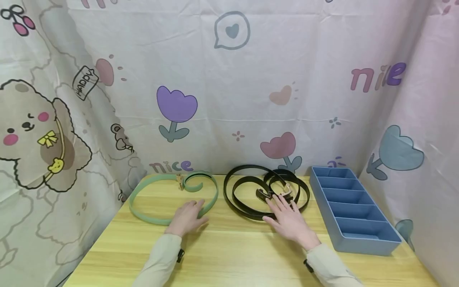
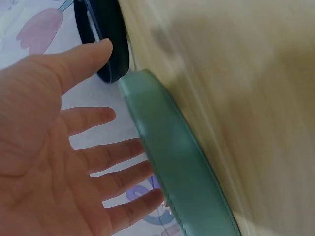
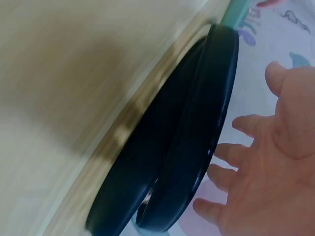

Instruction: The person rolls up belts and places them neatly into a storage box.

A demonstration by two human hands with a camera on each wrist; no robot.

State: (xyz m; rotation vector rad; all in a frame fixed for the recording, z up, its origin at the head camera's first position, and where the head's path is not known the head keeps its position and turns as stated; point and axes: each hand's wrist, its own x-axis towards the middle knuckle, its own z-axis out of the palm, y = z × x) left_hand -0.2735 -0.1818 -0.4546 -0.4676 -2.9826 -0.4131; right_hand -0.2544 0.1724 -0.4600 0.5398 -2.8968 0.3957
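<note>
A green belt (image 1: 149,218) stands on its edge in a wide loop at the left of the table, its gold-toned buckle (image 1: 180,182) at the back. My left hand (image 1: 185,218) is over its front right part with fingers spread, holding nothing; the green strap (image 2: 172,147) passes by its fingertips in the left wrist view. Right of it, black belts (image 1: 247,215) lie coiled in overlapping loops, with a metal buckle (image 1: 287,190) showing. My right hand (image 1: 288,221) hovers at their front with straight, spread fingers, close by the black strap (image 3: 197,132) in the right wrist view.
A blue-grey box (image 1: 337,231) with several compartments stands at the right of the wooden table (image 1: 229,255). Printed cloth (image 1: 222,99) hangs behind the table and along both sides.
</note>
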